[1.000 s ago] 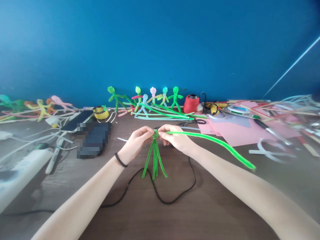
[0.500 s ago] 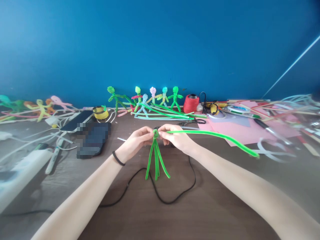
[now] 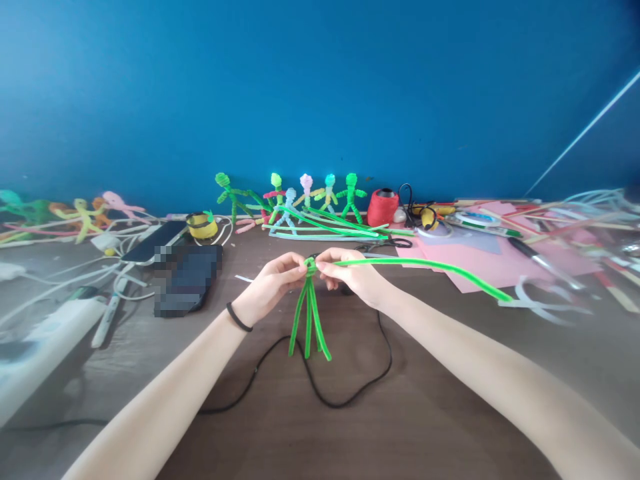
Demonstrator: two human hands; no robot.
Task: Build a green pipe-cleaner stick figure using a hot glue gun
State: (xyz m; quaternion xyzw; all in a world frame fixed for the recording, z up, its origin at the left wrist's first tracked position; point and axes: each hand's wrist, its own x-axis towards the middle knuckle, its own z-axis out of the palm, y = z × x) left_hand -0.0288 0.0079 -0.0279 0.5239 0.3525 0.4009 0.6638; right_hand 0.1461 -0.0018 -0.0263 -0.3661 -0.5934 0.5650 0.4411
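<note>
Between my hands is a bunch of green pipe cleaners (image 3: 309, 313), wound into a small coil at the top, with several strands hanging down and spread apart. My left hand (image 3: 273, 283), a black band on its wrist, pinches the coil from the left side. On the right, my right hand (image 3: 353, 273) pinches a long green pipe cleaner (image 3: 450, 268) close to the coil; its free length passes over that hand and stretches off to the right, drooping at the end. Part of the coil is hidden behind my fingertips.
Several pipe-cleaner figures (image 3: 351, 193) stand along the blue wall, loose green pipe cleaners (image 3: 340, 227) before them. A red thread spool (image 3: 383, 208), scissors (image 3: 397, 243) and pink paper (image 3: 470, 263) lie right. Phones (image 3: 193, 277) and a power strip (image 3: 45, 353) are left. A black cord (image 3: 330, 405) crosses in front.
The hanging strands have swung slightly left and the coil has turned a little. The tip of the long pipe cleaner has shifted up and left. Both hands keep their pinch.
</note>
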